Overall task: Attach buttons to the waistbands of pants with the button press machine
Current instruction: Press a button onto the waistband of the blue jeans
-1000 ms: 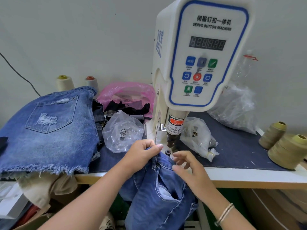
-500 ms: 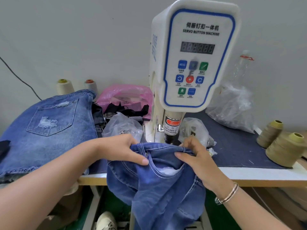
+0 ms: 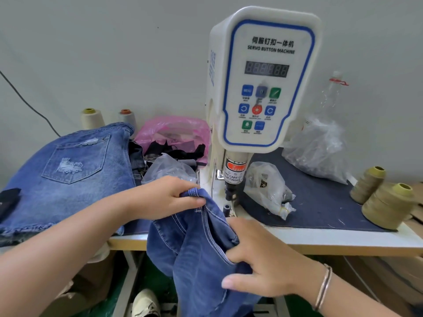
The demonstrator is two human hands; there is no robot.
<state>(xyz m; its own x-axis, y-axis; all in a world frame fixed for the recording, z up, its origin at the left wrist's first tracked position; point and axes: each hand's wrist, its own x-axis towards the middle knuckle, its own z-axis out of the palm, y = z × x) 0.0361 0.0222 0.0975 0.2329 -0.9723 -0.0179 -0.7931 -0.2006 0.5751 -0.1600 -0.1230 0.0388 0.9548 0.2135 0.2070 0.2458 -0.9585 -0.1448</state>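
A white servo button machine (image 3: pixel 263 88) stands on the table, its black press head (image 3: pixel 230 193) above a small die (image 3: pixel 226 207). Dark blue denim pants (image 3: pixel 196 248) hang over the table's front edge. My left hand (image 3: pixel 164 197) pinches the waistband just left of the press head. My right hand (image 3: pixel 258 259) grips a fold of the pants lower down, in front of the table edge. A clear bag of buttons (image 3: pixel 267 188) lies right of the press.
A stack of light denim shorts (image 3: pixel 68 170) fills the left of the table. Behind it are two thread cones (image 3: pixel 91 117), a pink bag (image 3: pixel 174 131) and a clear bag (image 3: pixel 167 168). Olive thread cones (image 3: pixel 386 204) and a large plastic bag (image 3: pixel 318 147) sit at the right.
The pants were pulled away from under the press head. My right hand dropped from the waistband to a lower fold; my left hand shifted right along the waistband.
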